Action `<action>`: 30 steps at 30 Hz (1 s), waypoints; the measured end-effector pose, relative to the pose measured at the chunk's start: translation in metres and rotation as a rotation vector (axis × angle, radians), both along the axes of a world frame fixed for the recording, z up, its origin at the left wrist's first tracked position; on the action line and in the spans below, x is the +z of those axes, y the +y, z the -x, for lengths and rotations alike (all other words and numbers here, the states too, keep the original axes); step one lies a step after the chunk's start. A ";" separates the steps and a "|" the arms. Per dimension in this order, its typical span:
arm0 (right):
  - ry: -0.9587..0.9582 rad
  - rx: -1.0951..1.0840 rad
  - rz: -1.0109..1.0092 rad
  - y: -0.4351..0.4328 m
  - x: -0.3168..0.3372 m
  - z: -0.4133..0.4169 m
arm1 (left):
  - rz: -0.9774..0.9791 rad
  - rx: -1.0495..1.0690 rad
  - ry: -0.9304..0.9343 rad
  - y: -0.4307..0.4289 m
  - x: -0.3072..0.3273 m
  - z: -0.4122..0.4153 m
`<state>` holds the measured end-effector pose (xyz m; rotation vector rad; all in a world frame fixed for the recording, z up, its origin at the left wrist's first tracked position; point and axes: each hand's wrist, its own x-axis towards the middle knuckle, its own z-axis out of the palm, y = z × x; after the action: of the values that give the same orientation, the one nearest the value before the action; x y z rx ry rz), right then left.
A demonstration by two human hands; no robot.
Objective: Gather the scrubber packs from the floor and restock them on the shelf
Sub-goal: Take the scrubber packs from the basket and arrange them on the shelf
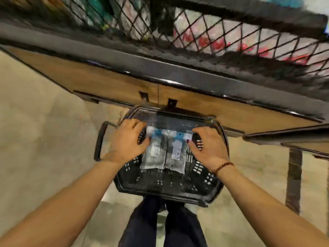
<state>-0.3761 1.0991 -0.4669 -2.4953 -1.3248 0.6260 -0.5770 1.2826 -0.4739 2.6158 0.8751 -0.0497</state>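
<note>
"Scrubber packs (162, 154): where are they?"

"In a black plastic basket (160, 192), lying flat on its bottom. I see two clear packs side by side, touching, each with a blue band across its far end. Whether more lie under them I cannot tell."

"And the hands?"

"Both are down inside the basket. The left hand (127, 139) grips the left edge of the left pack, fingers curled over its far corner and the thumb on its side. The right hand (208, 145) does the same on the right pack's outer edge, thumb against the wrapper. The packs sit between the two hands. The frame is blurred, so the fingertips are hard to make out."

"Anything on the wrists?"

"A bracelet (223, 167) of dark red beads on the right one."

"Where does the basket stand?"

"On a pale floor (44, 139), just in front of the person's legs (178, 225), which are in dark trousers. Its handle (99, 139) is folded out to the left. The far rim is close to the base of a shelf unit."

"What does the unit look like?"

"A wooden panel (106, 81) with dark trim runs across low down. Above it is a black wire mesh (213, 32) in a diamond pattern, and behind that are pale wrapped goods (222, 43) with red print, too smeared to read. A dark post (293, 175) stands on the right."
</note>
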 end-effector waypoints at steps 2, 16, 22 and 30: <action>0.074 -0.051 0.012 -0.004 -0.050 0.005 | 0.067 0.046 0.077 -0.012 -0.048 0.008; 0.646 -0.791 0.218 -0.048 -0.370 0.039 | 0.799 0.865 0.289 -0.047 -0.351 0.022; 0.661 -0.915 0.192 -0.049 -0.447 0.043 | 0.987 1.021 0.059 -0.052 -0.420 0.009; 0.664 -1.045 0.270 -0.049 -0.487 0.036 | 0.842 1.015 0.177 -0.050 -0.440 0.001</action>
<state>-0.4119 1.0500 -0.9540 -2.3583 0.3203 1.1933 -0.5783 1.2330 -0.9138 1.2353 1.6765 -0.2964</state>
